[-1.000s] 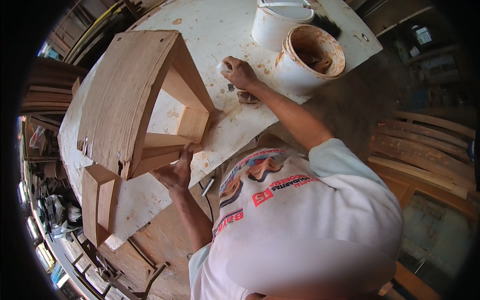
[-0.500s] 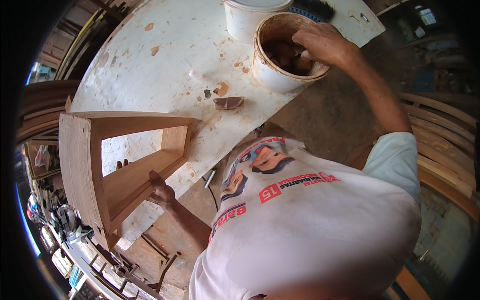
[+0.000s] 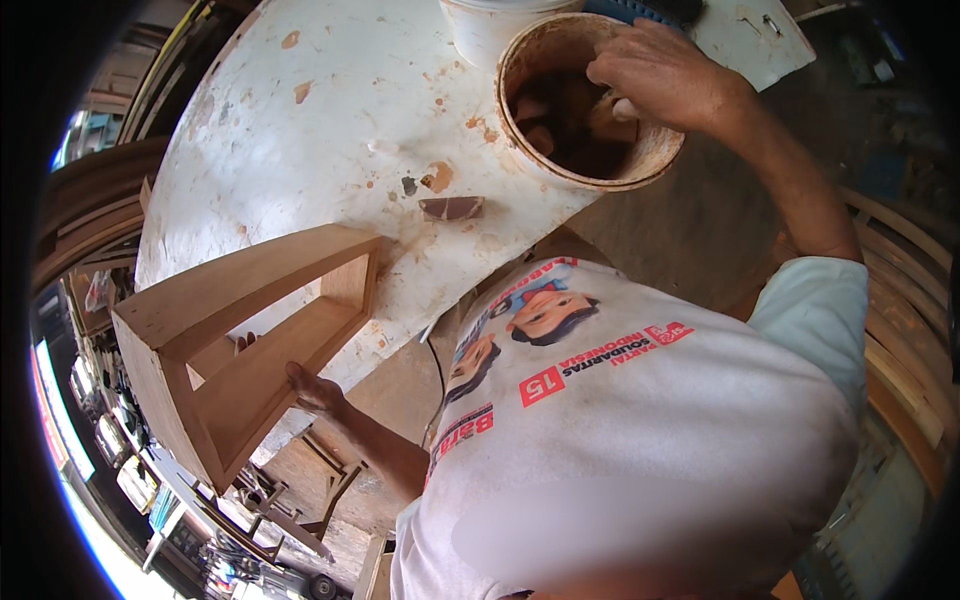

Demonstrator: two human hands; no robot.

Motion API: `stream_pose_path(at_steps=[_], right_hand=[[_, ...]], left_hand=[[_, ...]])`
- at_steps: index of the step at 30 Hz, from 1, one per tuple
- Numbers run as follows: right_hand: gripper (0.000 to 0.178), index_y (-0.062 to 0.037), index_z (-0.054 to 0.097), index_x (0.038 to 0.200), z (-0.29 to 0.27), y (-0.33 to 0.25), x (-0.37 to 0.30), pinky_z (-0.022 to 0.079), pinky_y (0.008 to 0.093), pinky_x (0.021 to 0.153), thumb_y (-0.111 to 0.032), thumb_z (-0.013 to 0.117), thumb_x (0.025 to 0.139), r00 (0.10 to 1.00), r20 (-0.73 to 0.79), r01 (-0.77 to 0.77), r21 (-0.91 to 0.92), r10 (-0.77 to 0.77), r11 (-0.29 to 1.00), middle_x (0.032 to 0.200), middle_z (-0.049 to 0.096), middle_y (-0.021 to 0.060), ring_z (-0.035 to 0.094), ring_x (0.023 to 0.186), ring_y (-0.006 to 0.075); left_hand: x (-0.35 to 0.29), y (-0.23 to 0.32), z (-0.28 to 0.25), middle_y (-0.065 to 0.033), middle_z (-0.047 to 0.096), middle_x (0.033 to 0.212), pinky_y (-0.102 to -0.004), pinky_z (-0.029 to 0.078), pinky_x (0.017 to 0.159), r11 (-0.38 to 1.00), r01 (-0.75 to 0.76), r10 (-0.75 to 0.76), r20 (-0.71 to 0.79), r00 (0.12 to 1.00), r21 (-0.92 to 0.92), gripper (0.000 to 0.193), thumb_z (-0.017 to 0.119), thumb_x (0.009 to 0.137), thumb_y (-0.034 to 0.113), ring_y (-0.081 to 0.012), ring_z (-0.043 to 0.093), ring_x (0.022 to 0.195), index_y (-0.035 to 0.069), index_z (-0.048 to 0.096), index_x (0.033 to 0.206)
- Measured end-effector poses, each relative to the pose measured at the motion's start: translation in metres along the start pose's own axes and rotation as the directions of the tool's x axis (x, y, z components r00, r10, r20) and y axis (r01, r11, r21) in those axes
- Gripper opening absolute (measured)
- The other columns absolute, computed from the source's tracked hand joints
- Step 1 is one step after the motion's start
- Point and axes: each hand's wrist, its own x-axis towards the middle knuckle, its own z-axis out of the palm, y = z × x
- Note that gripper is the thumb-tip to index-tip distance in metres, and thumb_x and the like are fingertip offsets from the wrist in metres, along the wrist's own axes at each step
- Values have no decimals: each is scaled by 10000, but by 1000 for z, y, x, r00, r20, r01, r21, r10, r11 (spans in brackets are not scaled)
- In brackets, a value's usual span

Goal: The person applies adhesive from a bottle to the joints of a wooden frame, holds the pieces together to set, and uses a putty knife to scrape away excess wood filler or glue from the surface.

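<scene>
My left hand (image 3: 318,388) is closed around the lower rail of a rectangular wooden frame (image 3: 240,285), thumb on the near side and fingertips showing through the opening. The frame is tilted over the left part of the white table. At the upper right, my right hand (image 3: 665,85) is over the mouth of a white bucket (image 3: 515,150) with brown-stained walls, its fingers curled together. Whatever they pinch is hidden. Dark brown liquid with paler lumps (image 3: 560,110) shows inside the bucket.
A half-round brown block (image 3: 452,208) lies on the stained white table (image 3: 330,130). Another white bucket (image 3: 480,30) and a blue brush (image 3: 640,10) with dark bristles stand behind. Curved wooden pieces (image 3: 905,330) are stacked at right; tools and timber clutter the left.
The wooden frame has tipped, so more of its upper rail's face shows and its opening looks narrower. My right hand stays at the bucket, slightly farther right in view.
</scene>
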Motion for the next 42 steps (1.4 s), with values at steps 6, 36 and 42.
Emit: stream_pose_path(at_steps=[6, 36, 42], right_hand=[[280, -58, 675, 957, 29, 2, 17, 500, 432, 928, -143, 801, 723, 975, -78, 214, 51, -209, 976, 924, 664, 99, 644, 996, 300], [205, 20, 590, 1120, -217, -232, 69, 511, 278, 748, -106, 601, 959, 644, -744, 756, 583, -179, 296, 1065, 589, 162, 598, 739, 145], [193, 17, 612, 1084, -233, -274, 101, 511, 251, 690, -155, 580, 999, 710, -636, 703, 618, -302, 351, 1028, 610, 115, 608, 833, 106]], left_hand=[[0, -14, 1, -236, 372, 1560, -474, 288, 1211, 996, 72, -70, 35, 997, -50, 747, 481, 1023, 458, -349, 370, 1455, -84, 335, 1516], [23, 3, -33, -228, 337, 1551, -561, 297, 1188, 915, 29, -43, -27, 999, -403, 1299, 607, 764, 854, -383, 340, 1450, 64, 59, 1637], [74, 16, -60, -196, 432, 1517, -519, 307, 1189, 859, -88, 2, -167, 986, -505, 930, 337, 991, 723, -281, 405, 1433, 35, 230, 1608]])
